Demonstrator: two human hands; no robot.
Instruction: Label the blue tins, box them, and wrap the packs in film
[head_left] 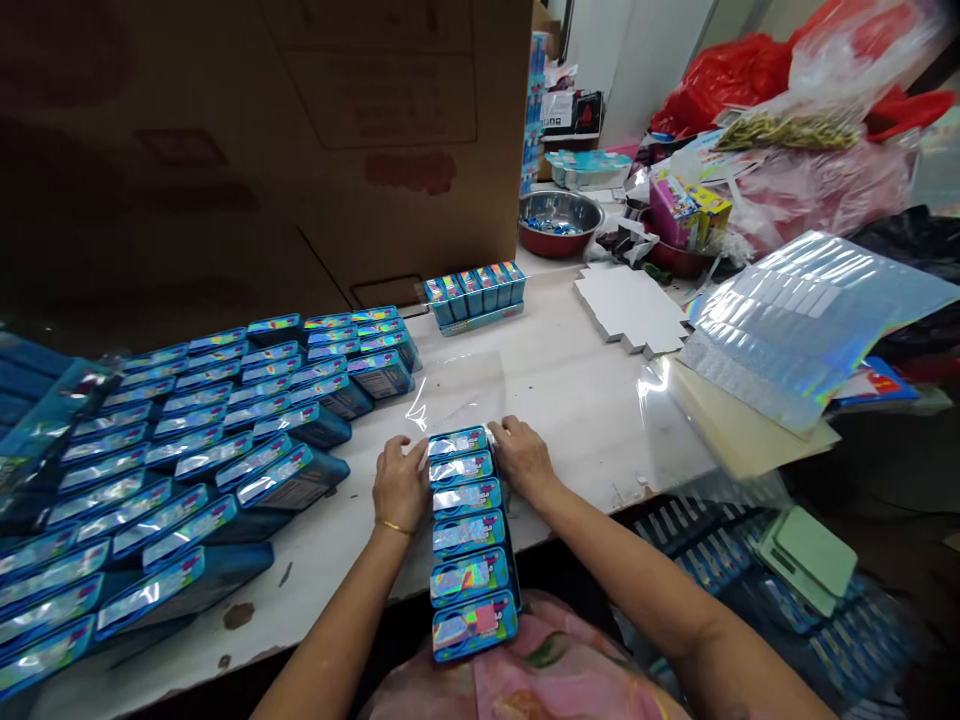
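A row of several small blue boxes with shiny, colourful tops runs from the table edge toward my body, close to my lap. At its far end, my left hand is closed on the left side and my right hand is closed on the right side. Both seem to pinch the edges of a clear plastic bag, which lies flat on the table beyond the row. How far the film reaches around the boxes is hard to see. The thin film between my fingertips is barely visible.
Many more blue boxes stand in rows at left. A filled tray of boxes sits by a large carton. White flat card, plastic sheets and a metal bowl are at right. Wrapped packs lie lower right.
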